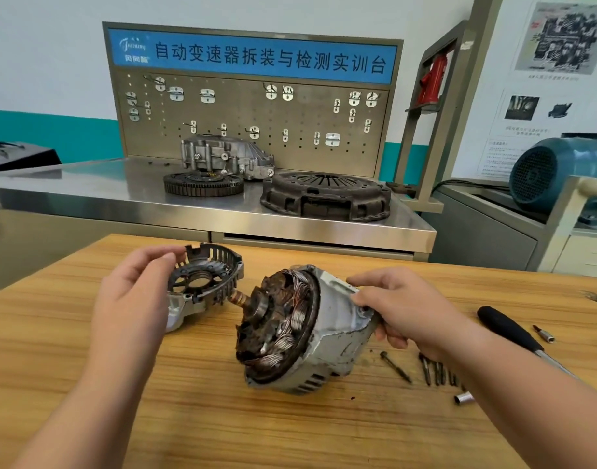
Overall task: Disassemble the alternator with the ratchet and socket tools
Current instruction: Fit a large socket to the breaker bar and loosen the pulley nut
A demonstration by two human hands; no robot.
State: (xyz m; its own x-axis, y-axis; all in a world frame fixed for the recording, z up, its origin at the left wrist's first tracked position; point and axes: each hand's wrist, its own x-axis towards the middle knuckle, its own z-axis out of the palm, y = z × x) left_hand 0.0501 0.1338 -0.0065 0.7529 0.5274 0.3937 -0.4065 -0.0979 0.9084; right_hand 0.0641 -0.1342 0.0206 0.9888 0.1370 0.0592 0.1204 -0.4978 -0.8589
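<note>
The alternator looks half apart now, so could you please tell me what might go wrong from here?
1. The alternator body sits tilted, gripped only by the right hand; a slip could knock its exposed windings on the table.
2. The loose bolts and small socket lie beside the right forearm and could be swept away.

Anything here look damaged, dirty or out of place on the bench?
The rotor and windings inside the alternator body, held by the right hand, look rusty brown and crusted. The end cover in the left hand is off, as expected. Loose bolts lie on the table.
</note>
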